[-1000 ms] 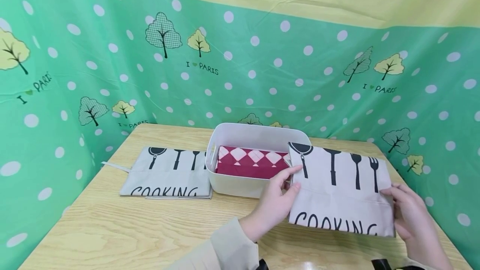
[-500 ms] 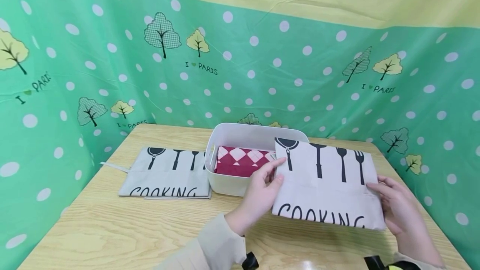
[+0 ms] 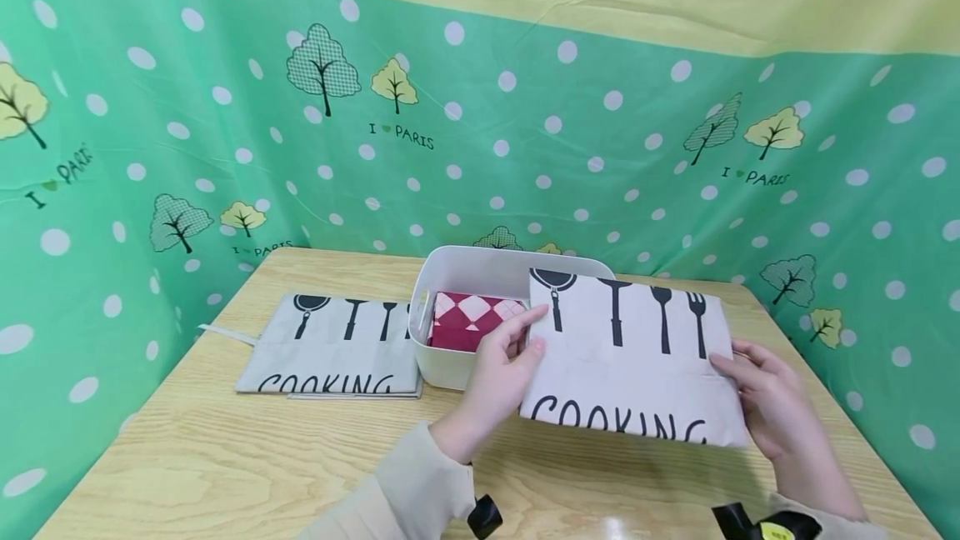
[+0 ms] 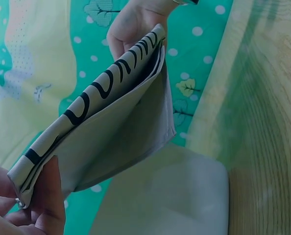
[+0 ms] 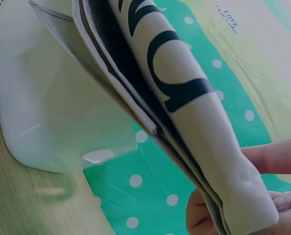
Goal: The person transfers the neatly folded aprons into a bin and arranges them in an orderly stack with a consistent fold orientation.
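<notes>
Folded cloth (image 3: 628, 357) with black kitchen tools and the word COOKING printed on it is held in the air by both hands, over the right part of the white bin (image 3: 450, 361), in the head view. The left hand (image 3: 501, 377) pinches the cloth's left edge, the thumb on top and the fingers under it. The right hand (image 3: 765, 394) holds the right edge in the same way. Inside the bin lies a red cloth with white diamonds (image 3: 472, 319), partly covered by the held cloth. To the left of the bin, a second folded COOKING cloth (image 3: 330, 348) lies flat on the wooden worktop (image 3: 247, 465), touching or almost touching the bin wall. Behind the bin hangs a green backdrop (image 3: 525, 157) with dots and trees.

In the left wrist view, the folded cloth (image 4: 106, 132) is seen from its edge, with several layers. The left thumb and fingers (image 4: 45, 196) close the grip on the near corner, and the right hand (image 4: 135, 24) holds the far end. The bin (image 4: 170, 196) is below the cloth.

In the right wrist view, the cloth (image 5: 184, 112) is again seen from its edge, the right hand's fingers (image 5: 270, 159) curled around its near end. The bin (image 5: 52, 107) is below and beyond it.
</notes>
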Tool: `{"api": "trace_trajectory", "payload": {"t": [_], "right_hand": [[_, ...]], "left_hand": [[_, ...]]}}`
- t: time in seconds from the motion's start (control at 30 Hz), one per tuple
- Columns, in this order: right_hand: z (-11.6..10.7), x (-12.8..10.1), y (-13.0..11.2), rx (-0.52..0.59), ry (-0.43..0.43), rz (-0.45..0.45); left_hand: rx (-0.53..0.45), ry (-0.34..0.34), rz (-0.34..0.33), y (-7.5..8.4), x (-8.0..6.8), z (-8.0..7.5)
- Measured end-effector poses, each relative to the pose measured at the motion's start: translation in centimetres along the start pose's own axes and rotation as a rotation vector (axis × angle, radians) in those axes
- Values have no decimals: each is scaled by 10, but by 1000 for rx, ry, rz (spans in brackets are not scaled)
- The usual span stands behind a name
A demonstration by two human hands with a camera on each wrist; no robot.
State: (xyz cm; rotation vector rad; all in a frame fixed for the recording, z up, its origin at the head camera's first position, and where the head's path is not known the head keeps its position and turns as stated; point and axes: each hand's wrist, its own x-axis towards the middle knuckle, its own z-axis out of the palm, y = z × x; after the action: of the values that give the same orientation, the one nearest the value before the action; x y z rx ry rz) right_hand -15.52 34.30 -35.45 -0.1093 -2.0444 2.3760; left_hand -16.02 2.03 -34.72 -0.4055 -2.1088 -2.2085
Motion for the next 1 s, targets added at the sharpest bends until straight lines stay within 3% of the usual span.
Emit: {"api": "trace_trajectory", "payload": {"t": [0.23,0.57,1.0], "right_hand": [[11,2,-3,-24,-3,-12],[25,5,-6,-86,-5,-9],[42,11,-11,-132,-16,-2]], "left_hand": [[-7,12,-47,4,0,-9],[24,55,-6,4,3,-20],[27,114,-21,6,7,-32]]}}
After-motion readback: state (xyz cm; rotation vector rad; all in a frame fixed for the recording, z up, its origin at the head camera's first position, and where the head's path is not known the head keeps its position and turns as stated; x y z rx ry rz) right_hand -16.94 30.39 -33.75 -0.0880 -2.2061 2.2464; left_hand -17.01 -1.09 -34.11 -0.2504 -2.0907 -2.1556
